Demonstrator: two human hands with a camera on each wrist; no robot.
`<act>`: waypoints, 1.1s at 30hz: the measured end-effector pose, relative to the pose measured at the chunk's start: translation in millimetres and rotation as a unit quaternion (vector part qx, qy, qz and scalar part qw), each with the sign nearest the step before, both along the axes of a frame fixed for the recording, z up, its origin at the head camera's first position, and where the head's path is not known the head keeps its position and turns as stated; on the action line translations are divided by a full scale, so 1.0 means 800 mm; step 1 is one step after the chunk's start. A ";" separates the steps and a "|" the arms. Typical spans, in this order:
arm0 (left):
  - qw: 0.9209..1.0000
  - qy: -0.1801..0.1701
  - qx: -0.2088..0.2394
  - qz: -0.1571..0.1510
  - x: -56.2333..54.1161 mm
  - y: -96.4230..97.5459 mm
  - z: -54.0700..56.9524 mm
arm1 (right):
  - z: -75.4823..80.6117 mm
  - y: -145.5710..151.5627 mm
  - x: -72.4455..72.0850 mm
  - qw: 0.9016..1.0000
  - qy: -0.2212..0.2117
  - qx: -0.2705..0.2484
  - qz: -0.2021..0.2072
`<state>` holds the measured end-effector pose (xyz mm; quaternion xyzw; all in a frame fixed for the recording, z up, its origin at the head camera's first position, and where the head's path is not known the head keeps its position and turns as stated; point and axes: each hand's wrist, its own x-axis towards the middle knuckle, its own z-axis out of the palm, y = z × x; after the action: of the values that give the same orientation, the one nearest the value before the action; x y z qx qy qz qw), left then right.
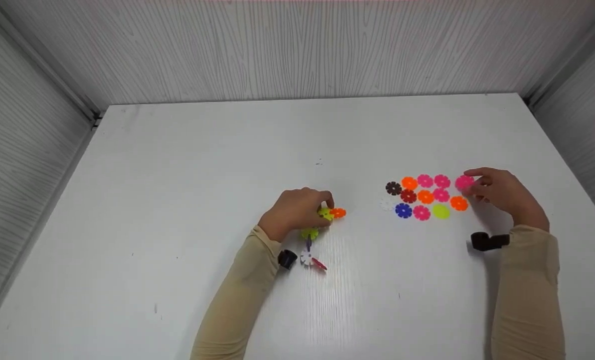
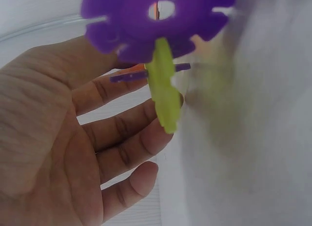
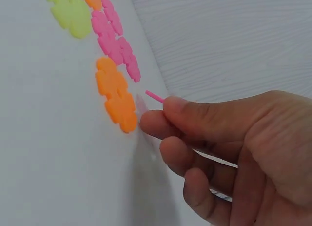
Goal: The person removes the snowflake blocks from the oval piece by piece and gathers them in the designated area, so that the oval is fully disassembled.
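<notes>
My left hand [image 1: 297,210] holds a chain of notched, interlocking plastic discs by its upper end. A yellow-green disc [image 1: 326,214] shows at the fingertips, with an orange disc [image 1: 339,213] sticking out to the right. Below the hand the chain runs through another yellow-green disc [image 1: 309,234], a purple disc [image 1: 308,244], a white disc [image 1: 306,258] and a red disc [image 1: 319,264]. In the left wrist view a purple disc [image 2: 131,28] looms close to the camera. Thumb and forefinger of my right hand [image 1: 507,192] pinch a pink disc [image 3: 154,96], seen edge-on in the right wrist view.
Left of the right hand, several loose discs lie flat in rough rows, among them an orange disc [image 1: 459,203], a blue disc [image 1: 403,210], a black disc [image 1: 393,188] and a faint white disc [image 1: 387,204]. Wood-grain panels [image 1: 297,50] wall in the white table [image 1: 177,165].
</notes>
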<state>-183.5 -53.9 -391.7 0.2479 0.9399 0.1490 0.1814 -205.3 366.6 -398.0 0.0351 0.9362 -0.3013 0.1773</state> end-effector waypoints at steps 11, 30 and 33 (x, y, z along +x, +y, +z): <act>1.000 0.004 0.004 -0.002 -0.002 0.000 -0.002 | -0.010 -0.007 -0.007 0.999 0.005 0.043 0.013; 1.000 -0.008 0.002 -0.003 -0.001 0.006 -0.001 | 0.050 -0.106 0.004 0.993 0.083 0.020 0.086; 1.000 -0.010 0.001 -0.004 0.000 0.006 -0.001 | 0.048 -0.128 0.007 0.990 0.081 0.024 0.116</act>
<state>-183.5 -49.3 -392.9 0.2502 0.9369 0.1521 0.1911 -199.7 264.4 -359.5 -0.0944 0.9523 -0.2578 0.1334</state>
